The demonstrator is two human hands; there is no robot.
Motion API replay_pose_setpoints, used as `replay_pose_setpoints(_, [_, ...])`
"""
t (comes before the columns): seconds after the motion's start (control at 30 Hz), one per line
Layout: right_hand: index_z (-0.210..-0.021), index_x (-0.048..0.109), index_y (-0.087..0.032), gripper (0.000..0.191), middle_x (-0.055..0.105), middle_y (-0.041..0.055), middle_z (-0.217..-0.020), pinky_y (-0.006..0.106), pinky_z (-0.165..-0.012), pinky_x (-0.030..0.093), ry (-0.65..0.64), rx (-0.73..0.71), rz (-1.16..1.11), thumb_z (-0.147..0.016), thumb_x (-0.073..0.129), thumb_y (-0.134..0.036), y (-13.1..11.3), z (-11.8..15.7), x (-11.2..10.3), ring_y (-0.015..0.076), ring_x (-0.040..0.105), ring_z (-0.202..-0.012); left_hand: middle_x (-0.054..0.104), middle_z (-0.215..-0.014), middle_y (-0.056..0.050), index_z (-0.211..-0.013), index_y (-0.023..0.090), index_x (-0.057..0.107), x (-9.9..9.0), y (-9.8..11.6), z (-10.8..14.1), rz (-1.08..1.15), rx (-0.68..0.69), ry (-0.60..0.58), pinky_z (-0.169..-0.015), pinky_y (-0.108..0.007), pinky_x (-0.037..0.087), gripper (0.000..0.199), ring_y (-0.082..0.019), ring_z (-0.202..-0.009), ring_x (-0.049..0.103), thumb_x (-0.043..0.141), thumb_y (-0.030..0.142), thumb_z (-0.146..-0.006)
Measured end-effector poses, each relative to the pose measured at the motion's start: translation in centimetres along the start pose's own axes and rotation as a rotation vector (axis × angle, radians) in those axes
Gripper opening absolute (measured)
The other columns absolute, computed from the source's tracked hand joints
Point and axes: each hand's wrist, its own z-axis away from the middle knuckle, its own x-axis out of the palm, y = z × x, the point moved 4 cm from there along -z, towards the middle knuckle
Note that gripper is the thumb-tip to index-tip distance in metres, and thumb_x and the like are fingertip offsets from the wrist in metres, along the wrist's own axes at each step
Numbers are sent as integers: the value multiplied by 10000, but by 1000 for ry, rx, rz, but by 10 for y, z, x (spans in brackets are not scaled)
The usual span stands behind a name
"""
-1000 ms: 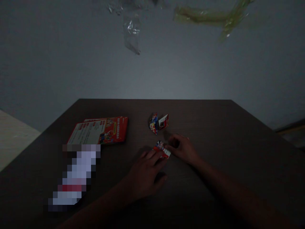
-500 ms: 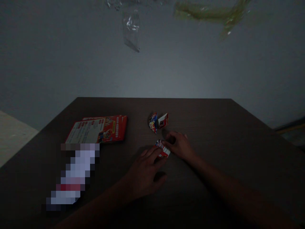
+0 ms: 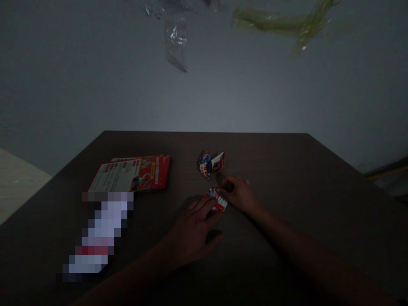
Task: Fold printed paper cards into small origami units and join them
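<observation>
A small red, white and blue printed paper piece (image 3: 221, 204) lies on the dark table in front of me. My left hand (image 3: 194, 227) rests on its left part with the fingers spread and the thumb apart. At the paper's upper right edge, my right hand (image 3: 239, 193) has its thumb on the piece and its other fingers curled. Beyond the hands stand two folded printed pieces, a blue and yellow one (image 3: 204, 165) and a white and red one (image 3: 218, 162).
Red and white printed booklets or packs (image 3: 153, 174) are stacked at the left of the brown table (image 3: 270, 153). Nearer me lies a long pale item (image 3: 105, 225), blurred by pixels. The wall (image 3: 242, 93) behind bears clear and yellow tape.
</observation>
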Motion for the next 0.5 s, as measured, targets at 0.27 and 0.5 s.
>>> replay_pose_setpoints(0.27, [-789, 600, -225, 202, 662, -3, -735, 307, -698, 333, 4, -1, 1, -771, 615, -425, 1, -3, 2, 176, 588, -703, 399, -1397, -110, -1286, 229, 472, 1, 1, 1, -6, 4, 3, -1039, -521, 317, 501, -313, -1300, 329, 549, 395, -820])
replay_pose_setpoints(0.5, [-741, 596, -223, 216, 672, -8, -723, 281, -649, 347, 7, 5, -6, -775, 610, -436, 0, -6, 0, 150, 592, -652, 412, -1382, -106, -1273, 228, 480, -1, 1, 0, -3, 16, 11, -1040, -499, 323, 489, -302, -1292, 343, 553, 392, -818])
